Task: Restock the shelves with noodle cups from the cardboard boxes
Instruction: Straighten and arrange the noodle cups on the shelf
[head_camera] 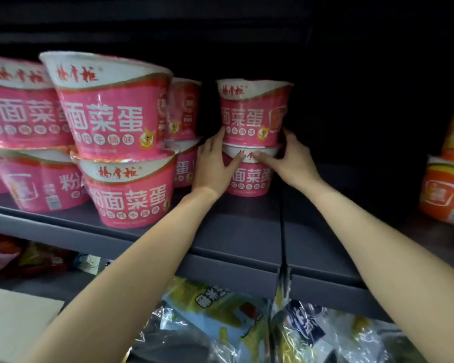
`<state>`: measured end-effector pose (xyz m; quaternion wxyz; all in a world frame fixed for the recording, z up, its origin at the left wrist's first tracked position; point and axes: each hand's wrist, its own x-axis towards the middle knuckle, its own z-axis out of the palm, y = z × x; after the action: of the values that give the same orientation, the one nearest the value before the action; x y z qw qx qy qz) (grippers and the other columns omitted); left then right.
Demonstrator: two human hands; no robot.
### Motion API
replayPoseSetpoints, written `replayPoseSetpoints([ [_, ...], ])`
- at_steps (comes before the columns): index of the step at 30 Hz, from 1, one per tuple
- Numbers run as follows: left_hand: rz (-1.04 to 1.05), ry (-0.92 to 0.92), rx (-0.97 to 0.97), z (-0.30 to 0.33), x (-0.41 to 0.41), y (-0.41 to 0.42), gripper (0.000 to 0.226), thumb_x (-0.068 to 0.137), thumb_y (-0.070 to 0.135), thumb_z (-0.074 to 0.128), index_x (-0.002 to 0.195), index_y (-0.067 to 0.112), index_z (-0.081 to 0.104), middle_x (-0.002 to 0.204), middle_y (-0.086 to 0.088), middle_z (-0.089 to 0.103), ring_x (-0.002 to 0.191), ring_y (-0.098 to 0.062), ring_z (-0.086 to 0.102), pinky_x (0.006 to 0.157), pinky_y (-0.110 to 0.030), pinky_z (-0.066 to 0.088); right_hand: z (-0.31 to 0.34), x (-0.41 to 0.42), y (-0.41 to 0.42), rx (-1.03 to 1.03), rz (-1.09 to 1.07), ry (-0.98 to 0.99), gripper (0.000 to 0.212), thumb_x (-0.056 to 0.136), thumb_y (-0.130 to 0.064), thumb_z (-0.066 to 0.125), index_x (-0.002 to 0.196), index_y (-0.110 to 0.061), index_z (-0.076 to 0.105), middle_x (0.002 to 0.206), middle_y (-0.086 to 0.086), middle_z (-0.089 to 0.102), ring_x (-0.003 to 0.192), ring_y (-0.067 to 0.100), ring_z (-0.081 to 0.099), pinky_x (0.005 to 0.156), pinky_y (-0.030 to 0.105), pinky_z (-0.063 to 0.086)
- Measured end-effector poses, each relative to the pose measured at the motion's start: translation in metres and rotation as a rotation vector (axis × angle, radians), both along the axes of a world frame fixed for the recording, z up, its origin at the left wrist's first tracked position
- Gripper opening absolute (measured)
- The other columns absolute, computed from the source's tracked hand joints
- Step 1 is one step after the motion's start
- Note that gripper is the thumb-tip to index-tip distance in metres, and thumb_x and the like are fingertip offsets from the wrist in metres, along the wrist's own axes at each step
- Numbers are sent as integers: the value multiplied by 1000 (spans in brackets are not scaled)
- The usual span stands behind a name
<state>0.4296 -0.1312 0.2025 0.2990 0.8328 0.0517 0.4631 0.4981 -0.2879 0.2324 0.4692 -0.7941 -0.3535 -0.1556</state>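
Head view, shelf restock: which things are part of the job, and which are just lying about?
Job:
- two stacked pink cups, held by left hand and right hand
- pink cups already shelved
- shelf

Lying about:
- orange cups
- bagged snacks below

On the shelf point(236, 231) the free room lies at 3 o'clock of the two stacked pink cups point(252, 137), up to the orange cups point(446, 189). At 9 o'clock the pink cup stacks point(116, 142) block the way. The front, at 6 o'clock, is open but for the two arms.
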Motion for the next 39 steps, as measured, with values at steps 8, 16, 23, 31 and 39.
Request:
replayPoseSetpoints([
  [8,-121,-2,-81,1,-2,1,99,76,32,78,152,21,14,152,-6,29,138,-19,32,111,-38,32,17,-11,25,176,-20,104,112,51,-72,75,142,-22,31,134,-1,55,118,17,56,99,47,47],
  [16,-84,81,-149,2,6,-4,135,60,47,86,151,21,-10,155,-13,19,138,-30,32,109,-48,34,27,-2,34,174,14,110,122,67,-31,85,151,-23,-4,137,2,50,113,11,54,90,25,44],
  [23,-142,93,-150,-1,9,4,122,64,33,85,153,19,3,152,-8,29,135,-25,39,107,-42,39,27,-5,23,196,72,138,120,71,-21,83,150,-25,-7,142,3,43,112,6,48,91,27,44],
  [31,-303,98,-237,-10,18,24,116,66,25,85,152,28,7,148,-2,37,132,-17,43,104,-46,44,26,1,26,221,63,101,122,67,-22,86,150,-27,-4,140,0,44,113,7,50,96,33,47],
  [39,-94,338,62,14,-69,-30,84,90,24,61,152,12,6,152,-20,27,136,-34,34,110,-41,32,33,-40,13,12,-104,25,90,83,-31,70,151,-23,13,147,9,36,134,23,37,109,44,35],
])
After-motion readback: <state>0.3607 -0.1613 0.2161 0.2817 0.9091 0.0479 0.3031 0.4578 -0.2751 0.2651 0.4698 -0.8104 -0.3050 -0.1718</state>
